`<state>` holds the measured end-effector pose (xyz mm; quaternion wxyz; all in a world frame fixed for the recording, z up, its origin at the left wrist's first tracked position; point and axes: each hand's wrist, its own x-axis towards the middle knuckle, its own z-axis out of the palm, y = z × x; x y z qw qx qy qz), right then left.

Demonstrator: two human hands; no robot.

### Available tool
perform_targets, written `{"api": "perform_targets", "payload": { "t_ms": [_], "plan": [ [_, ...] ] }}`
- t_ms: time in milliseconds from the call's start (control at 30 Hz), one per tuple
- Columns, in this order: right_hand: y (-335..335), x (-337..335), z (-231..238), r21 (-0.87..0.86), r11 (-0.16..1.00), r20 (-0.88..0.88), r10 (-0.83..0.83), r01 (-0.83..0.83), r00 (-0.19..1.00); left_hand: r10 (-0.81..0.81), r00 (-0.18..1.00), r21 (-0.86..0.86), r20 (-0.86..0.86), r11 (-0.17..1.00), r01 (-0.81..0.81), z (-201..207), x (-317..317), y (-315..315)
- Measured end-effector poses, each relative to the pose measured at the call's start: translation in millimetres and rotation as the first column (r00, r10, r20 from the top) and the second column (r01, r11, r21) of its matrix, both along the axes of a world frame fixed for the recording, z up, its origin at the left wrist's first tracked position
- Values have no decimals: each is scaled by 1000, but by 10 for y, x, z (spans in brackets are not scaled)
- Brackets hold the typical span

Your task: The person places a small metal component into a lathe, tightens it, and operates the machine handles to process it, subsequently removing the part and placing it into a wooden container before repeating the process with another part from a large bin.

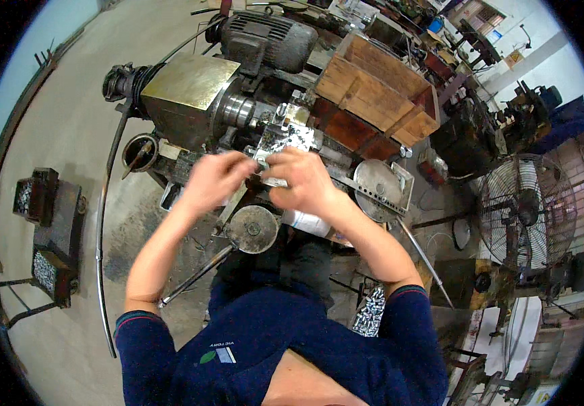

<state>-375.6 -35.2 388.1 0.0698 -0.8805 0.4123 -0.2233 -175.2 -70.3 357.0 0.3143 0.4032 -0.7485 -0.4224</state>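
Note:
Both hands are raised over the near side of a small lathe's metal carriage [299,135], which is strewn with bright chips. My left hand [214,181] comes in from the left, its fingers bent and pinched near the carriage's edge. Just to the right, my right hand [302,179] has its fingers curled in, close to the left fingertips. Whatever lies between either set of fingers is too small or covered. Beyond the hands sits the shiny round spindle [238,109], projecting from the headstock [187,84] with its flat yellowish top.
A motor [265,40] and an open wooden box [373,88] stand behind. Nearer are a round plate with a lever [253,229] and another round plate [376,183]. Bins of small metal parts [52,274] are left; more metal pieces [370,312] lie lower right. A large fan [525,206] stands right.

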Motion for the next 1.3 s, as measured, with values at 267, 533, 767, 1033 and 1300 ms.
{"api": "perform_targets", "payload": {
  "t_ms": [267,533,767,1033,1300],
  "plan": [
    [-1249,178,-219,-104,962,-603,-262,251,753,645,762,-236,57,751,-617,-256,2017,-264],
    [-1512,257,-237,119,903,-715,-211,414,666,522,646,-67,557,803,-592,-793,2928,457],
    [-1585,348,-250,133,895,-688,-227,426,690,621,563,-169,545,739,-652,-1141,2933,439],
    [-1530,304,-289,142,900,-618,-244,411,747,637,154,-527,755,730,-435,-1117,3458,269],
    [-1530,285,-304,63,911,-633,-280,408,722,643,8,-624,766,746,-233,-1109,4312,-394]
  ]
}}
